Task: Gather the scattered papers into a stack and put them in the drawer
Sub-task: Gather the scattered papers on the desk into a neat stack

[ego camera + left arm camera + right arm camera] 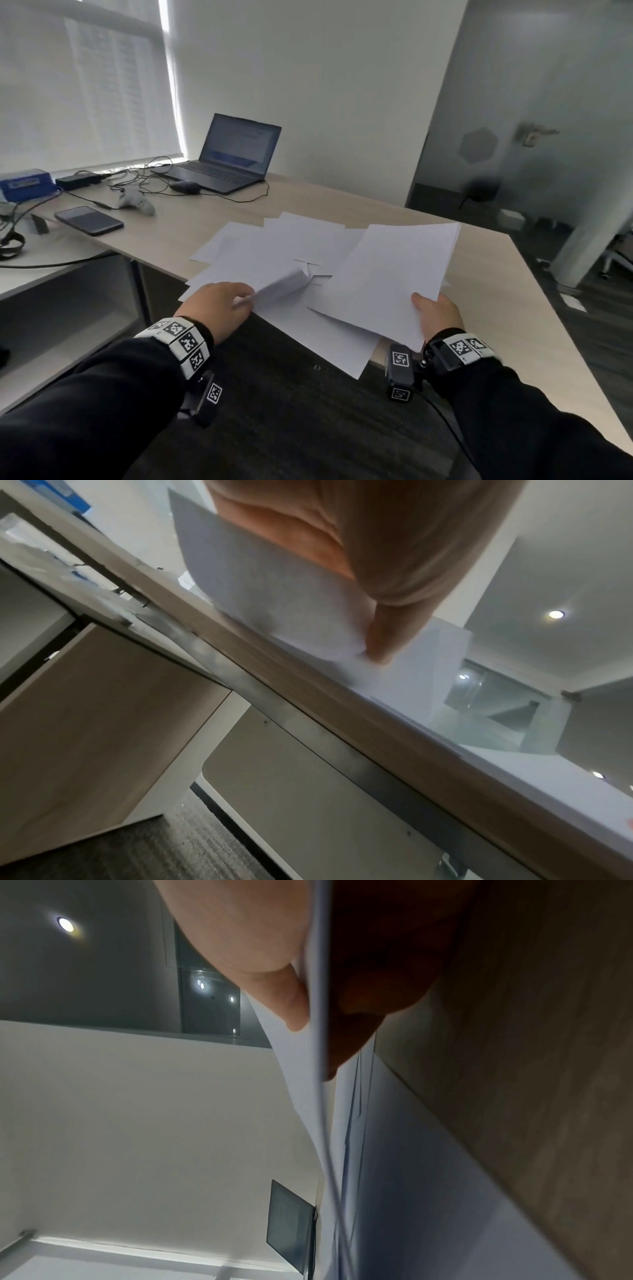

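Observation:
Several white sheets [274, 246] lie scattered and overlapping on the wooden desk [496, 308], some hanging over its near edge. My right hand [431, 308] grips a gathered paper stack [387, 274] at its near edge, lifted slightly above the desk. In the right wrist view the thumb [294, 1007] presses on top of the stack [325, 1123], with the fingers [359, 1015] below it. My left hand [239, 299] pinches the curled near corner of a loose sheet [284, 282]. The left wrist view shows a finger [383, 642] on that sheet [274, 588] at the desk edge. No drawer is clearly identifiable.
An open laptop [236, 154], a mouse [185, 186], a game controller [137, 202], a phone [89, 221], a blue box [27, 185] and cables sit at the desk's far left. A lower white shelf unit [51, 274] stands left. Flat panels [308, 791] hang under the desk edge.

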Available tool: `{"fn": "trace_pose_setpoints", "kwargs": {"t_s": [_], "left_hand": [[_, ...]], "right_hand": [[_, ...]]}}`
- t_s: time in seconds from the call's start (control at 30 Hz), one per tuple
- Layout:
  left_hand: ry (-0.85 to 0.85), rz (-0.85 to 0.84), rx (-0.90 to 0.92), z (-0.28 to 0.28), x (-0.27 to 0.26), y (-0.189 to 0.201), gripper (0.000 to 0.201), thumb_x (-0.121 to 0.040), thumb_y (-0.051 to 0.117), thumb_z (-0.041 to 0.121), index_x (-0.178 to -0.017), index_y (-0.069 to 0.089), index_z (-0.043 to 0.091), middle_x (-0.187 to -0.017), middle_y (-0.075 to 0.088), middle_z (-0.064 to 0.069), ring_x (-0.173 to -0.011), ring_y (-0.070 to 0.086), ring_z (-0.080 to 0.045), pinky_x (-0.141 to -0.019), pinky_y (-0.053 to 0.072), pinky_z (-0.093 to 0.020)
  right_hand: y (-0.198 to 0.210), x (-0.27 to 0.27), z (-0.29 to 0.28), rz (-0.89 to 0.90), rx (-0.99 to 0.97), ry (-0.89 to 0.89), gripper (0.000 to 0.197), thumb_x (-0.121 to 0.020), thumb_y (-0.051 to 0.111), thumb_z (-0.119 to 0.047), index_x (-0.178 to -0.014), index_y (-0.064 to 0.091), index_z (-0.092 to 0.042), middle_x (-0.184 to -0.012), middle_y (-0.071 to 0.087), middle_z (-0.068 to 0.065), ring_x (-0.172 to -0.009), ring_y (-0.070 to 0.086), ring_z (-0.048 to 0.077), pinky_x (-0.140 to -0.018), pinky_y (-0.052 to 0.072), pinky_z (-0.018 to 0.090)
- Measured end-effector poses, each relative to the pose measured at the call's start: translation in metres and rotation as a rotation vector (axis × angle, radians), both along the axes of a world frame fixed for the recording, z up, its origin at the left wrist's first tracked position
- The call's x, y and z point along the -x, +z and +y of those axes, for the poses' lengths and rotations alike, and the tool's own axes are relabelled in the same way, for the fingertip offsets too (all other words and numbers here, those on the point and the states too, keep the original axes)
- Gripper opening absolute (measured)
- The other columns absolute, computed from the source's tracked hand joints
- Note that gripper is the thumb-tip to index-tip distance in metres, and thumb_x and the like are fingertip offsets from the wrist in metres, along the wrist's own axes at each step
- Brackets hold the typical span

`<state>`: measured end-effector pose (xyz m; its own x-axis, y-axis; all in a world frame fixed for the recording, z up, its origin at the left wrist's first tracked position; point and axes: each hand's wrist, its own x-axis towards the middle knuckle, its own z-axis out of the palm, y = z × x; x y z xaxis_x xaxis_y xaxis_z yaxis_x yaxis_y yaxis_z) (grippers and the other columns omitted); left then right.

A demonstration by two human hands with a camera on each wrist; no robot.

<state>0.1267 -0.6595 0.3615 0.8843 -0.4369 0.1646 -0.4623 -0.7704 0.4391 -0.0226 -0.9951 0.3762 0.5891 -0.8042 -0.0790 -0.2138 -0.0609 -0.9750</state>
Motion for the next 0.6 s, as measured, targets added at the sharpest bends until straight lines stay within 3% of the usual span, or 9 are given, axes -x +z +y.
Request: {"fn": "trace_pose_setpoints", "kwargs": {"t_s": [0.07,0.13,0.2,0.3,0.37,0.5,0.6], "left_hand": [[0.019,-0.017,-0.019,-0.005,0.002,0.001,0.029,-0.087,0.055,0.044,-0.113,0.065,0.039,-0.111,0.066,0.015,-0.11,0.059,-0.016,-0.097,0.047,-0.037],[0.01,-0.036,-0.05,-0.012,0.002,0.004,0.027,-0.09,0.052,0.046,-0.111,0.066,0.04,-0.114,0.067,0.015,-0.11,0.06,-0.017,-0.096,0.048,-0.038],[0.001,-0.037,-0.052,-0.02,0.0,0.007,0.024,-0.093,0.046,0.044,-0.1,0.068,0.036,-0.102,0.07,0.009,-0.099,0.063,-0.021,-0.09,0.05,-0.038],[0.025,-0.016,0.063,-0.032,0.0,0.015,0.027,-0.098,0.043,0.039,-0.086,0.064,0.026,-0.082,0.065,0.003,-0.082,0.06,-0.023,-0.075,0.048,-0.033],[0.021,-0.045,0.124,-0.04,0.001,0.022,0.03,-0.098,0.043,0.038,-0.082,0.061,0.022,-0.077,0.063,0.0,-0.077,0.058,-0.025,-0.071,0.047,-0.034],[0.016,-0.118,0.243,-0.05,0.001,0.035,0.03,-0.099,0.043,0.035,-0.075,0.058,0.026,-0.072,0.059,0.002,-0.074,0.056,-0.025,-0.067,0.044,-0.035],[0.016,-0.145,0.323,-0.052,0.004,0.043,0.033,-0.099,0.042,0.034,-0.067,0.049,0.031,-0.067,0.054,0.008,-0.071,0.053,-0.021,-0.063,0.037,-0.032]], "right_hand": [[-0.002,0.001,-0.004,0.001,-0.003,-0.008,0.007,-0.089,0.06,-0.018,-0.093,0.066,-0.019,-0.088,0.07,0.003,-0.092,0.069,0.033,-0.093,0.054,0.048],[-0.002,0.002,-0.006,0.002,-0.002,0.012,0.007,-0.088,0.062,-0.018,-0.094,0.067,-0.019,-0.089,0.071,0.004,-0.093,0.069,0.034,-0.093,0.054,0.05],[-0.003,0.004,-0.007,0.016,0.009,0.051,0.008,-0.09,0.062,-0.015,-0.096,0.067,-0.016,-0.09,0.071,0.006,-0.093,0.069,0.033,-0.093,0.054,0.048],[-0.003,0.004,-0.008,0.041,0.061,0.098,0.007,-0.091,0.061,-0.011,-0.095,0.066,-0.013,-0.093,0.07,0.009,-0.089,0.067,0.03,-0.086,0.053,0.036],[-0.006,0.002,-0.009,0.083,0.1,0.116,0.007,-0.09,0.06,-0.012,-0.091,0.066,-0.015,-0.095,0.07,0.01,-0.089,0.067,0.029,-0.084,0.051,0.035],[-0.007,-0.003,-0.013,0.167,0.138,0.141,0.009,-0.088,0.059,-0.011,-0.086,0.066,-0.016,-0.094,0.07,0.01,-0.092,0.067,0.031,-0.088,0.052,0.037],[-0.006,-0.004,-0.014,0.201,0.149,0.15,0.009,-0.088,0.058,-0.009,-0.091,0.067,-0.011,-0.093,0.068,0.011,-0.09,0.065,0.031,-0.08,0.049,0.033]]}}
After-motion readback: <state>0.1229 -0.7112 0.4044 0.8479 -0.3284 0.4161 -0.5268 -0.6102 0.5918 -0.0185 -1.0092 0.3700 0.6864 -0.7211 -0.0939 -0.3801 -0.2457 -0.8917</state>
